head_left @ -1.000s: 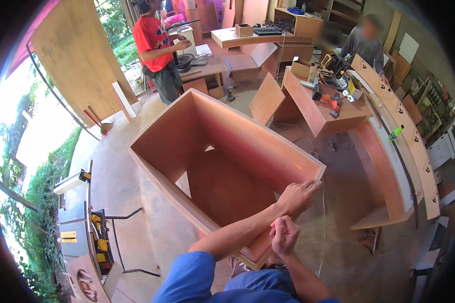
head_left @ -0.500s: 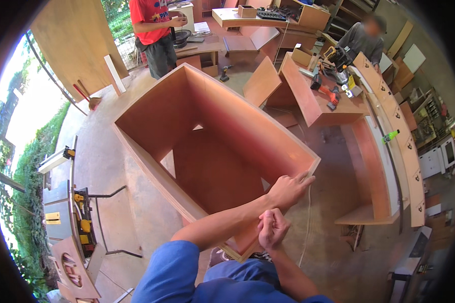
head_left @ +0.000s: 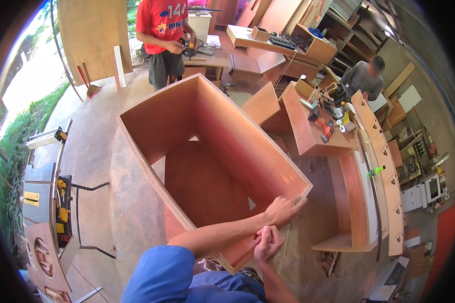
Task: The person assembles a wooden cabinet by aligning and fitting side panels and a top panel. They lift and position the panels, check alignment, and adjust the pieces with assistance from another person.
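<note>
A large open-topped box [head_left: 162, 107] of reddish-brown wood, like a cabinet carcass, stands in front of me. Triangular and narrow gaps show light near its bottom. My left hand [head_left: 283, 209] reaches across the near end and is closed over the rim at the right corner; its fingertips are partly hidden. Just below my left wrist, my right hand [head_left: 268, 243] is curled into a fist with the thumb on top, close to the near end panel. Whatever it may hold is hidden inside the fingers.
A table saw [head_left: 40, 192] with black legs stands left. Behind the box, a person in a red shirt [head_left: 162, 28] holds a black tool. At right are a wooden cabinet [head_left: 308, 129] bearing a cordless drill [head_left: 324, 123], a long board [head_left: 384, 151], and another person [head_left: 361, 76].
My view has shifted, so the box and benches sit differently in it. Both hands stay near the box's right corner. The person in red now holds a black tool.
</note>
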